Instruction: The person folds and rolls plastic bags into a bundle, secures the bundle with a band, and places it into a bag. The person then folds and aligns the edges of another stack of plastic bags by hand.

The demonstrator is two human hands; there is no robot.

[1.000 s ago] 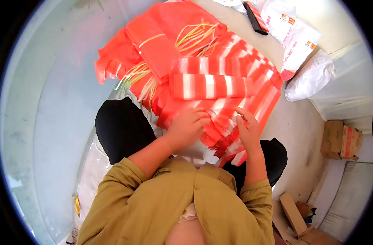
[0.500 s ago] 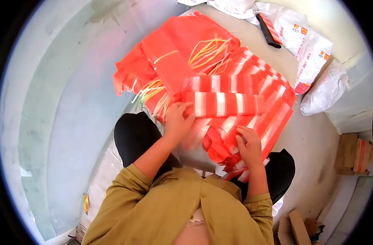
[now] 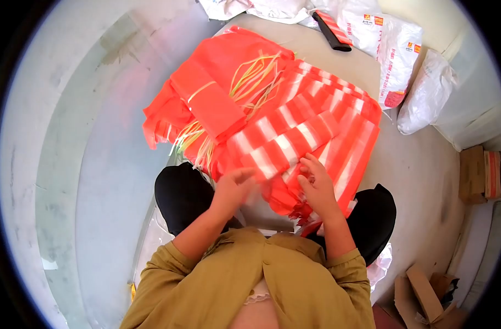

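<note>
Striped strip (image 3: 296,141) swung aslant, left end nearer me; lies atop striped pile (image 3: 346,164), presumably for support. My left hand (image 3: 232,190), blurred, loosely open, pile's near-left; right hand (image 3: 317,183) half-curled, pile's near side, can't tell if gripping.

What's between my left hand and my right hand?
The head view shows bunched red material between your left hand and right hand, below a striped folded strip.

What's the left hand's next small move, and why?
Probably bring the left hand onto the near end of the front striped strip to steady it: the strip lies slanted on striped sheets, the right hand is by its lower edge, and the blurred left is close to that end.
</note>
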